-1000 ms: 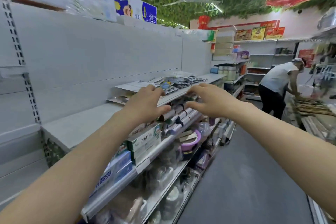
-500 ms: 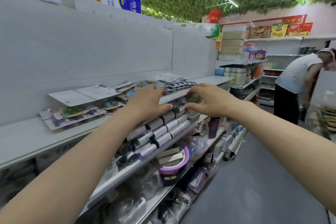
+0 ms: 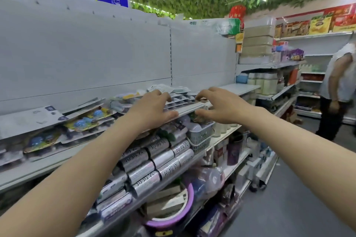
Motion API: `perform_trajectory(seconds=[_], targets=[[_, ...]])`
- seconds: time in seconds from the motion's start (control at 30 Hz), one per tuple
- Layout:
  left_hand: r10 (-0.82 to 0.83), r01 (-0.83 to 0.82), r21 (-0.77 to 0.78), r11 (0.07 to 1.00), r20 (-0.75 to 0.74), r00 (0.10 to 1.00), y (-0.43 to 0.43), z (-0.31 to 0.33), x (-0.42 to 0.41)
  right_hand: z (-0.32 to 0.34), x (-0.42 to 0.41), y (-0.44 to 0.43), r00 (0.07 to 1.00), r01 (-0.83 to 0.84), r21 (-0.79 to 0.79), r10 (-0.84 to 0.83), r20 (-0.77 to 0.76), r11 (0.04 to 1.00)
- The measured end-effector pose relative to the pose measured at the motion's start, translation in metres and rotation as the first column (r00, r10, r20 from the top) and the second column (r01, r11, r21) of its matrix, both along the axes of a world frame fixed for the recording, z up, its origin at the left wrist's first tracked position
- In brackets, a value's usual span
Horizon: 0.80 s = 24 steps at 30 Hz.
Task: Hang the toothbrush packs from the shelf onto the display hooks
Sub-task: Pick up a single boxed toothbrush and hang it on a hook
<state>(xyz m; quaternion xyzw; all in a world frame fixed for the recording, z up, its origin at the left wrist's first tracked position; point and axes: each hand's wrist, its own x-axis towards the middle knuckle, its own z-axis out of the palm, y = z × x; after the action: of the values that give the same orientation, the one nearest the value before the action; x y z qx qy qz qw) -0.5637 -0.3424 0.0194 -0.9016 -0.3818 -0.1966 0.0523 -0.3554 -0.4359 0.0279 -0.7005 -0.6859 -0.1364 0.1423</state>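
The packs (image 3: 179,100) are flat blister cards lying overlapped along the shelf (image 3: 240,88). A grey-clear fan of them sits between the left hand (image 3: 152,107) and the right hand (image 3: 217,106), right at the fingertips. More lie left of the left hand, some face up showing blue and yellow, some with the white back up.

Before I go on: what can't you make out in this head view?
- Display hooks: none shows in the head view, only the back panel.
- Grip: the left hand and right hand lie over the toothbrush packs; the fingers hide whether either holds one.
- Pack print: blurred and too small.
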Motion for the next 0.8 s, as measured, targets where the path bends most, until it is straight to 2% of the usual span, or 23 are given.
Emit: perform_trajectory(seconds=[0.37, 0.5, 0.63, 0.8], targets=[[0.086, -0.085, -0.016, 0.996, 0.098, 0.991, 0.177, 0.013, 0.143, 0.031, 0.167, 0.170, 1.000, -0.001, -0.003, 0.001, 0.017, 1.000], [0.132, -0.129, -0.064, 0.990, 0.048, 0.990, 0.221, 0.007, 0.185, 0.022, 0.218, 0.223, 1.000, -0.010, -0.035, 0.010, -0.008, 0.999], [0.200, -0.198, -0.034, 0.980, 0.053, 0.978, 0.252, 0.003, 0.215, 0.015, 0.267, 0.275, 0.998, -0.031, -0.030, 0.029, -0.059, 0.999], [0.310, -0.308, -0.049, 0.950, 0.017, 0.951, 0.284, -0.004, 0.250, 0.004, 0.311, 0.342, 0.983, -0.127, -0.069, 0.116, -0.140, 0.990]])
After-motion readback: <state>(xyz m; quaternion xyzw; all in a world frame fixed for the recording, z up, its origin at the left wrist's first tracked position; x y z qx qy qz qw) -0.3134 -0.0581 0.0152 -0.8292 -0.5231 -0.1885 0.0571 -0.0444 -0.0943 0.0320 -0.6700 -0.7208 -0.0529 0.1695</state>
